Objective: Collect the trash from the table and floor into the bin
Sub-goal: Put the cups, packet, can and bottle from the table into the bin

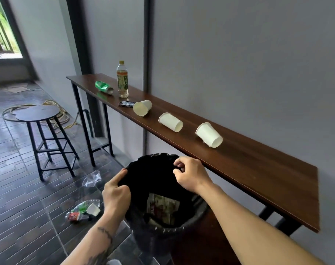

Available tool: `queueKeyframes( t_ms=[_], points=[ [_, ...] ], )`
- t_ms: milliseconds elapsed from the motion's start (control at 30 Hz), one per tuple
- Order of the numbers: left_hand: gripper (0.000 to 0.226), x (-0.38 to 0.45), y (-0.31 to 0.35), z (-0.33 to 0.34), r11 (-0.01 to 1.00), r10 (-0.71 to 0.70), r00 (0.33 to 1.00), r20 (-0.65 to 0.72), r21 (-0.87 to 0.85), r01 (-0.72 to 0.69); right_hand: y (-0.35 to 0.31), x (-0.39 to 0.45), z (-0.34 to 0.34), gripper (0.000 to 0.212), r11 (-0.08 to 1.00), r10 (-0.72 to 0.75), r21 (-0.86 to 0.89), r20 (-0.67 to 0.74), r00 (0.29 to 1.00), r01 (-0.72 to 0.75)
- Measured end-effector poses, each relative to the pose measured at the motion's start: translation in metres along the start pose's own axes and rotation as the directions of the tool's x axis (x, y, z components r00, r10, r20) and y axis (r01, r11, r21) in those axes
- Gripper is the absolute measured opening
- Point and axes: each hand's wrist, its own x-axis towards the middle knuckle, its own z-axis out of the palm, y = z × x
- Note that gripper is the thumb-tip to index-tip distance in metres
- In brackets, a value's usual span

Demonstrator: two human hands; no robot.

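A black bin (189, 222) lined with a black bag (151, 173) stands in front of the long wooden table (258, 169). My left hand (116, 194) grips the bag's near left edge and my right hand (189, 174) pinches its far edge. Some printed trash lies inside the bin. Three white paper cups lie tipped on the table: one (208, 135), another (170, 122), a third (141, 108). Further back are a dark wrapper (125, 103), an upright tea bottle (122, 80) and a crushed green can (104, 87). On the floor lie crumpled clear plastic (92, 179) and a crushed bottle with wrappers (84, 210).
A round black stool (38, 113) stands to the left on the dark tiled floor. A coiled yellow hose (63, 115) lies behind it. The table runs along a grey wall. A doorway opens at the far left.
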Motion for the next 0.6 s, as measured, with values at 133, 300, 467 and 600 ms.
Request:
queueKeyframes(
  t_ms=[133,300,467,600],
  points=[
    [0.074,-0.002,0.000,-0.001,1.000,-0.009,0.999,-0.035,0.024,0.010,0.021,0.029,-0.051,0.044,0.986,-0.138,-0.130,-0.278,0.951,0.105],
    [0.073,-0.002,0.004,0.003,1.000,-0.013,0.996,-0.092,0.027,0.016,0.067,0.060,-0.082,0.062,0.931,-0.011,-0.352,-0.284,0.959,-0.094],
    [0.074,-0.005,0.008,0.010,0.999,-0.030,0.992,-0.126,0.009,0.031,0.096,0.081,-0.079,0.063,0.945,0.041,-0.308,-0.235,0.971,-0.114],
    [0.076,-0.010,0.011,0.018,1.000,-0.016,0.985,-0.172,-0.016,0.013,0.110,0.095,-0.072,0.061,0.968,0.018,-0.240,-0.225,0.974,-0.073]
  ],
)
